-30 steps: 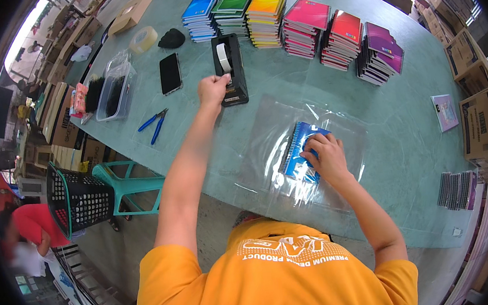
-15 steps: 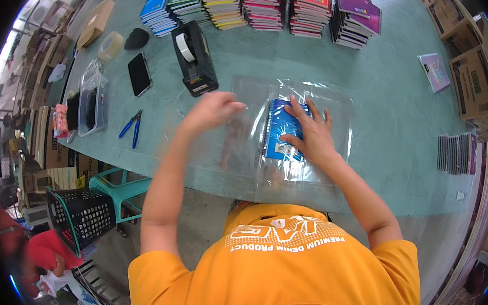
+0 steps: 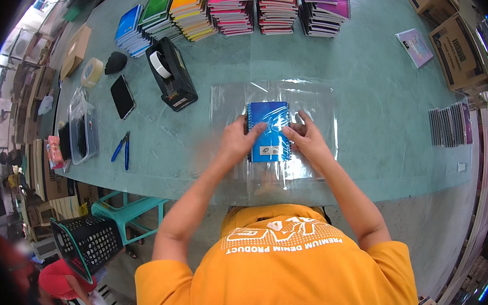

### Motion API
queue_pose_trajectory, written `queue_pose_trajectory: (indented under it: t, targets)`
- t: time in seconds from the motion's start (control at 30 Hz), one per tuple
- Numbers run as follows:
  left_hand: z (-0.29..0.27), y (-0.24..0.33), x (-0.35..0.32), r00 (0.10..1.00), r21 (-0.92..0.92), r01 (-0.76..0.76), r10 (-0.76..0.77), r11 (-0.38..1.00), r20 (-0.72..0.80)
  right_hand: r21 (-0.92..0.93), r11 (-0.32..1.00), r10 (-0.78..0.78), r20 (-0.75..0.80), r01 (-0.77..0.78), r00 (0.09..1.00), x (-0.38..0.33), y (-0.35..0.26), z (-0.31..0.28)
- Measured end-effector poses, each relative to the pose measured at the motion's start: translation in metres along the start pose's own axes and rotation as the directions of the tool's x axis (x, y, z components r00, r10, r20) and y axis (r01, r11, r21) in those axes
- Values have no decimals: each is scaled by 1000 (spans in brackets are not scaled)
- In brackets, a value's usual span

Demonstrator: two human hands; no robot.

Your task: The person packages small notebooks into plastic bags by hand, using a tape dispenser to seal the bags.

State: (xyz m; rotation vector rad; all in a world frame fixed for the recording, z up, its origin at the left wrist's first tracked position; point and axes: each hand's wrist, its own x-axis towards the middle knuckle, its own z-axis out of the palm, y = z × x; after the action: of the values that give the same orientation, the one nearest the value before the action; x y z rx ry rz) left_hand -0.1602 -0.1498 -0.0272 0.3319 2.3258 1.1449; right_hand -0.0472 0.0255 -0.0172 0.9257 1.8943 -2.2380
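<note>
- Main change: left hand (image 3: 239, 139) was at the tape dispenser (image 3: 181, 83) a second ago, crossed back blurred, now sits at the left edge of the blue notebook (image 3: 271, 140).
- Left hand state: closed on the notebook's coil side, thumb over the cover, other fingers at or behind the edge, partly hidden.
- Right hand (image 3: 307, 140): was spread flat over the cover, now shifted to the right edge; looks to be gripping there, thumb on the edge, index finger raised away. Undersides hidden.
- Notebook: near the front of the desk (image 3: 379, 119), over the clear plastic sheet (image 3: 320, 99). Earlier it sat slanted; now about square to the person. Cannot tell if it is lifted slightly.
- Coil on left; right edge looks coil-like too, maybe a second book beneath, unclear.
- Meaning for the work: handling goes from one-handed to two-handed; book looks held from both sides, nobody's hand on the dispenser.
- Tape piece: none clearly visible on either hand; glare across plastic and cover, so cannot rule it out.
- Not in use: phone (image 3: 123, 97) and blue-handled cutters (image 3: 121, 151) left of the hands, coloured notebook stacks (image 3: 233, 10) along the far side.
- View has also shifted, so the apparent slide of these is camera motion.
</note>
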Motion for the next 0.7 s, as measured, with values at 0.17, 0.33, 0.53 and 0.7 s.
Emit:
queue_pose_trajectory:
  t: [0.17,0.33,0.53,0.7]
  targets:
    - [-11,37,-33,971,-363,-240,231,900,-69,-110,956,-282,-76,273,956,-24,-33,4]
    - [-19,37,-20,916,-135,-391,400,910,44,-159,864,-470,85,478,879,-10,-23,4]
    - [-33,42,-24,871,23,-491,491,871,-5,-390,690,-691,-104,610,715,-19,-16,-3]
    - [-36,14,-40,755,64,-626,625,777,-197,-604,394,-867,6,692,499,-33,4,-11]
